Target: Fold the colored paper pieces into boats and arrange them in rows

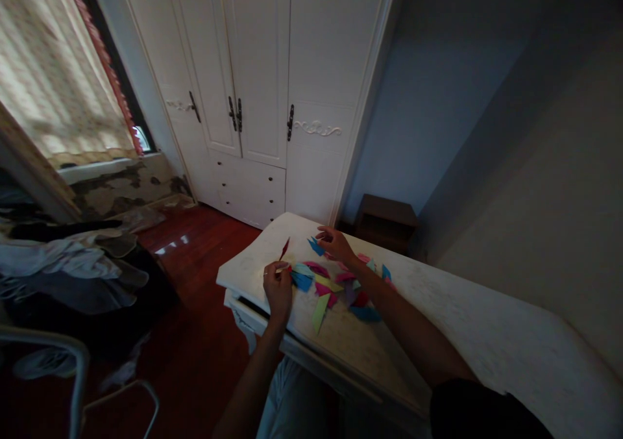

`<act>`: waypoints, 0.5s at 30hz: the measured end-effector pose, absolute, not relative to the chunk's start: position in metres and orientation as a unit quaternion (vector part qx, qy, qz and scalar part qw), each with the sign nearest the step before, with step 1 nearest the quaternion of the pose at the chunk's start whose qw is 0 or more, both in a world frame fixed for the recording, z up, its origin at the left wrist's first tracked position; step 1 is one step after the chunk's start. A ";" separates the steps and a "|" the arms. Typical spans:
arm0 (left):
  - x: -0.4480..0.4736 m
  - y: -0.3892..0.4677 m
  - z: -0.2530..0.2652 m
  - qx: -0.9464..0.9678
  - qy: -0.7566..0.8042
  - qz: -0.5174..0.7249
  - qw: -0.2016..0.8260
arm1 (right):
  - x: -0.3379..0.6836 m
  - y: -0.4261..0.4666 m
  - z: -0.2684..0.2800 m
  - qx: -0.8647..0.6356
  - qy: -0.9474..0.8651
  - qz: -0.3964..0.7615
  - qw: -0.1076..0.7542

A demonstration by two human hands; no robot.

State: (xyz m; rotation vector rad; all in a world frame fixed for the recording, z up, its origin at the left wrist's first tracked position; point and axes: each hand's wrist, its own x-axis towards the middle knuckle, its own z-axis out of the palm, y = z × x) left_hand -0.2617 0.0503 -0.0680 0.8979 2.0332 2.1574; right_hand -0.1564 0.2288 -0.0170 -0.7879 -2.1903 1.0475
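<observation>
Your left hand (278, 276) curls its fingers by the dark red piece (285, 248); your right hand (333, 241), arm extended over the tabletop's (428, 296) coloured pieces (321, 308), meets the blue piece (315, 247). Neither grip is determinable. Drawer (249, 317) ajar, contents hidden.

Two hands show, a left hand (278, 291) and a right hand (338, 244), over one counter (491, 335). One dark red piece (285, 249) is just beyond the left fingers (272, 269), and one blue piece (316, 247) is at the right fingers (325, 231). Right of the left fingers lie two yellow-green strips (320, 312) and at least eight other coloured pieces (360, 299), overlapping too much for exact counting. Well beyond the fingers stands one wardrobe (321, 49) with four handles (291, 122), six visible knobs (270, 179) and two carved ornaments (318, 129).
</observation>
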 end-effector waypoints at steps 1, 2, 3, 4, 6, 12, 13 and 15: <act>-0.262 0.051 -0.069 0.295 0.657 0.693 0.018 | -0.148 0.231 -0.015 -0.294 -0.808 0.411 0.304; -0.262 0.051 -0.069 0.302 0.659 0.689 0.014 | -0.139 0.233 -0.013 -0.291 -0.796 0.427 0.314; -0.262 0.051 -0.069 0.309 0.662 0.683 0.008 | -0.128 0.235 -0.011 -0.288 -0.787 0.440 0.322; -0.263 0.050 -0.068 0.315 0.666 0.676 -0.003 | -0.117 0.235 -0.009 -0.286 -0.777 0.454 0.329; -0.266 0.049 -0.066 0.318 0.679 0.660 -0.047 | -0.091 0.233 -0.006 -0.289 -0.756 0.479 0.340; -0.286 0.037 -0.056 0.351 0.793 0.475 -0.152 | 0.006 0.230 -0.010 -0.368 -0.693 0.492 0.376; -0.288 0.036 -0.054 0.371 0.814 0.422 -0.143 | 0.023 0.230 -0.014 -0.395 -0.696 0.464 0.380; -0.292 0.036 -0.054 0.414 0.839 0.332 -0.122 | 0.054 0.229 -0.024 -0.464 -0.691 0.399 0.384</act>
